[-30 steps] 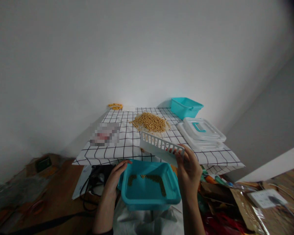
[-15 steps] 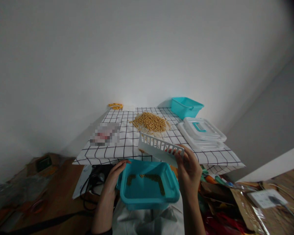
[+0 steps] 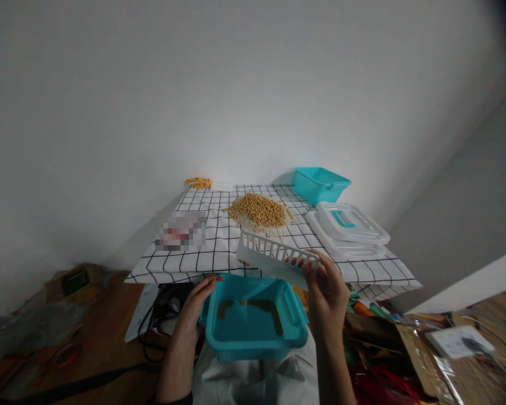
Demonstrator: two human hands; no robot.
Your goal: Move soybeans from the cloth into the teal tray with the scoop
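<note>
My left hand [image 3: 198, 301] grips the far left rim of a teal plastic bin [image 3: 256, 336], which rests at my lap below the table edge. A thin line of small beans [image 3: 272, 309] lies along the bin's floor. In my right hand [image 3: 326, 287] is a white slotted plastic strip [image 3: 274, 260], held by its right end. The strip slants over the table edge, just above the bin, its slots facing up. Beyond it, a heap of yellow soybeans [image 3: 259, 210] sits on pale grains [image 3: 274, 231], and a few beans show by the strip's left end.
A second teal bin [image 3: 320, 185] stands at the back right of the checked table [image 3: 194, 261]. Clear lids [image 3: 349, 222] are stacked at the right. A yellow item [image 3: 199, 183] lies back left, near a blurred patch. Cardboard and a power strip [image 3: 461, 342] are on the floor.
Almost nothing differs. The right hand and the white strip have shifted very slightly; the left hand stays on the teal bin.
</note>
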